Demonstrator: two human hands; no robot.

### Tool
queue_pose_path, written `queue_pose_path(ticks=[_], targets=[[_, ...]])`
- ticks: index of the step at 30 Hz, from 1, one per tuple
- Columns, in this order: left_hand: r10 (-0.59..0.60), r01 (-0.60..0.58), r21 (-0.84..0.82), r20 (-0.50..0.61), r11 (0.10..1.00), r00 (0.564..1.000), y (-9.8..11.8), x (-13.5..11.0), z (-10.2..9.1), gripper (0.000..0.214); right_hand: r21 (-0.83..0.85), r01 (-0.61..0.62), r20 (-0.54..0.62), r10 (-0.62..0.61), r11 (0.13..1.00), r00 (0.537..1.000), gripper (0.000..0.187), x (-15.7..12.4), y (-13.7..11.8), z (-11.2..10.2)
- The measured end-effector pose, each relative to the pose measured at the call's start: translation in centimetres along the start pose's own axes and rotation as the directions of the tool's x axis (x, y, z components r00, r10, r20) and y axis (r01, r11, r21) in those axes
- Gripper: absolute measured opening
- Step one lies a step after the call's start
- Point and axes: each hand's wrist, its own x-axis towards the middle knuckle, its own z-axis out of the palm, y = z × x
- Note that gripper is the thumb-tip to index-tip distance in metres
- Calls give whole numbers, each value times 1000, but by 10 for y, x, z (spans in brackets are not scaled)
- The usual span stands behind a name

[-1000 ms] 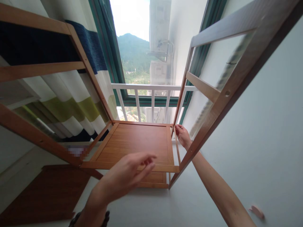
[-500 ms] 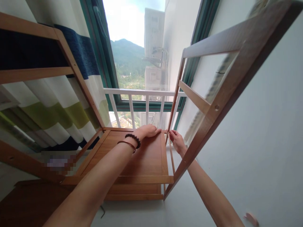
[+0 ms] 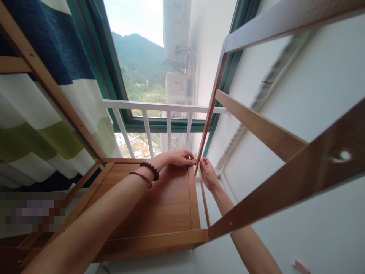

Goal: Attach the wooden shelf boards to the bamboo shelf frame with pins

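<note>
Wooden rack [image 3: 256,125] by the window [image 3: 137,68], both hands at one corner.
Its shelf panel [image 3: 159,201] lies low inside; left hand [image 3: 179,157] rests on the panel's far right corner, fingers curled, grip unclear; right hand [image 3: 207,174] wraps its fingers round the upright [image 3: 209,114] there.

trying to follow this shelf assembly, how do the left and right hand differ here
The left hand lies on top of the shelf board, at its far edge; the right hand is beside the board, at the side frame. The left wrist wears two bracelets; the right wrist is bare. Both meet at the board's far right corner.
</note>
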Motion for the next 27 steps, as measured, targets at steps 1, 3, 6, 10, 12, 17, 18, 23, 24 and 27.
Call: queue_pose_path(ticks=[1, 3, 6, 10, 12, 17, 18, 23, 24, 27], targets=[[8, -8, -32, 12, 999, 1000, -1, 1, 0, 51, 27, -19, 14, 18, 999, 1000, 29, 1, 0, -1], [28, -25, -98, 26, 995, 999, -3, 3, 1, 54, 66, -65, 61, 61, 996, 996, 27, 4, 1, -4], [57, -52, -165, 22, 985, 998, -7, 4, 1, 58, 81, -127, 151, 113, 989, 982, 25, 9, 1, -12], [78, -75, -186, 11, 980, 997, -11, 5, 2, 58, -2, -169, 244, 164, 986, 956, 26, 16, -2, -20], [102, -100, -193, 1, 976, 995, -13, 5, 2, 53, -45, -184, 284, 189, 982, 940, 27, 18, -3, -22], [96, -102, -219, -36, 970, 995, -15, 5, 4, 50, -41, -159, 273, 164, 986, 948, 31, 22, 6, -23], [87, -94, -226, -41, 970, 995, -15, 4, 4, 51, -37, -151, 262, 155, 988, 952, 32, 22, 9, -23], [72, -82, -247, -53, 965, 996, -13, 4, 4, 50, -28, -136, 257, 139, 990, 956, 29, 25, 14, -24], [69, -80, -251, -51, 965, 996, -12, 4, 4, 51, -24, -134, 257, 136, 991, 957, 28, 25, 14, -24], [67, -77, -266, -45, 961, 997, -11, 3, 3, 55, -7, -127, 242, 124, 992, 962, 25, 23, 13, -23]])
